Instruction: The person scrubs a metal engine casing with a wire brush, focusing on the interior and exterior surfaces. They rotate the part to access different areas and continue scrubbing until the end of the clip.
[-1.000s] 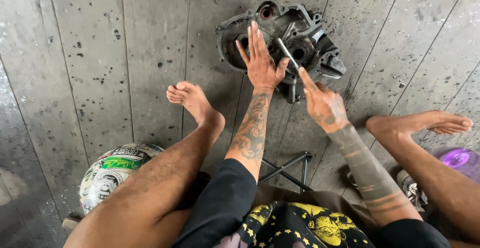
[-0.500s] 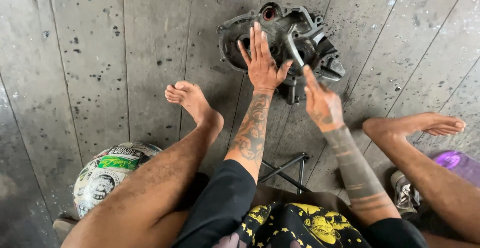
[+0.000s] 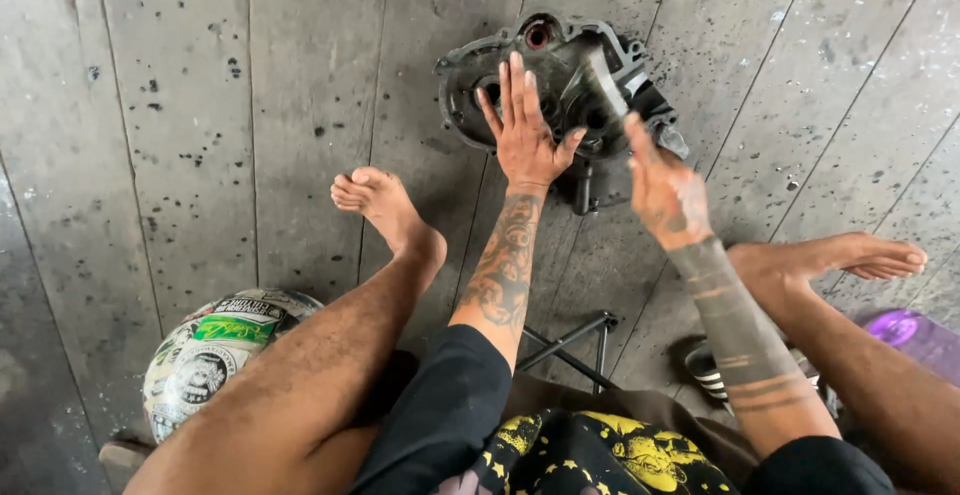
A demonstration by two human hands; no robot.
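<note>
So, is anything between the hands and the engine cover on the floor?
Nothing visible. The left hand lies flat on the engine cover; the right hand is at its right edge with a thin, blurred tool over it.

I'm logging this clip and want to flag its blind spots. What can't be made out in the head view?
- Thin tool in the right hand: motion-blurred, its kind is unclear.
- Dark metal engine casing: its centre is covered by the flat left hand.
- Purple round object: cut off by the right edge.
- Sticker-covered helmet: partly behind the left leg.
- Black folding metal frame: its lower part is hidden by clothing.
</note>
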